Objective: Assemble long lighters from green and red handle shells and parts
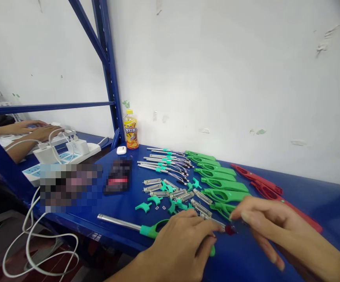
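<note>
Co-worker's hands (33, 128): at the far left, beyond the blue frame (109, 64), over another work surface.
Power strip (86, 152): white and pale blue, with 2 white adapters (78, 145) plugged in; white cables (30, 254) loop down below it.
Phone (117, 176): dark, lying flat on the blue tabletop (99, 207) (a pixelated patch covers the area to its left).
White case (121, 150): small, behind the phone, near an upright bottle (131, 131) with a yellow cap.
Green-handled piece (128, 224): along the front edge, its metal tube pointing left, its handle partly under the left hand.
Wired metal tubes (162, 162): grouped towards the wall.
Teal parts (143, 206): scattered, some among the clear cartridges (159, 194).
Left hand (184, 243): fingers curled around the green handle, forefinger stretched to the dark red part (230, 230).
Green shells (222, 185): in a row behind the hands.
Right hand (271, 223): thumb and forefinger narrow, near the dark red part; I cannot tell whether they pinch anything.
Red shells (265, 179): at the right, partly behind the right hand.
</note>
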The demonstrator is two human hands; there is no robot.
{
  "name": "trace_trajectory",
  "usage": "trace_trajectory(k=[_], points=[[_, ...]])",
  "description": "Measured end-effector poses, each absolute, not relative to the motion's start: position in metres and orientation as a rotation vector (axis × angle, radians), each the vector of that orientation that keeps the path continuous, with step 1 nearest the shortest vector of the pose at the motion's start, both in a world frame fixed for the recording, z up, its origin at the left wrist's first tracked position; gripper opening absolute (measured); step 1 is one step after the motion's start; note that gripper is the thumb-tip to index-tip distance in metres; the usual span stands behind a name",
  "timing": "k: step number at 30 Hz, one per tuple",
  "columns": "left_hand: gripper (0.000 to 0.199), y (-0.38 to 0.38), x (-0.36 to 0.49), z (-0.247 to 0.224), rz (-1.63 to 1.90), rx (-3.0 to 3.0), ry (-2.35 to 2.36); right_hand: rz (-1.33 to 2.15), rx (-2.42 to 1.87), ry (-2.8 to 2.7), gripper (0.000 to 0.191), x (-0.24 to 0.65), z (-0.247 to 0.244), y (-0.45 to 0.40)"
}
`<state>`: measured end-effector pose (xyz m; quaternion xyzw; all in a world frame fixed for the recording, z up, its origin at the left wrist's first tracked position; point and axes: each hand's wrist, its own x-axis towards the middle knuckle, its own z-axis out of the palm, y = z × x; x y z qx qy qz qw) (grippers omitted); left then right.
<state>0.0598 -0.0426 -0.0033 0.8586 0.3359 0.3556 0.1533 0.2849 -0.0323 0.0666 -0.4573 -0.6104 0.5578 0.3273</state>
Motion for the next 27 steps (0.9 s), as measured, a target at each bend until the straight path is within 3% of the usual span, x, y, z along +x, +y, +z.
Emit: trace_trajectory(k=[5, 12, 17, 23, 27], points=[[0.014, -0.041, 0.059, -0.005, 1.001, 2.489, 0.962, 1.363, -1.183, -1.574, 0.053, 0.277, 0.069, -0.032], [0.021, -0.04, 0.059, -0.004, 0.993, 2.488, 0.933, 1.373, -1.203, -1.657, 0.064, 0.283, 0.074, -0.041], [0.019, -0.037, 0.06, -0.008, 0.996, 2.503, 0.937, 1.356, -1.137, -1.655, 0.057, 0.279, 0.073, -0.036], [0.018, -0.036, 0.062, -0.013, 0.995, 2.514, 0.981, 1.074, -1.201, -1.546, 0.063, 0.266, 0.072, -0.034], [0.02, -0.039, 0.061, -0.009, 0.996, 2.494, 0.981, 1.126, -1.21, -1.672, 0.052, 0.276, 0.068, -0.04]])
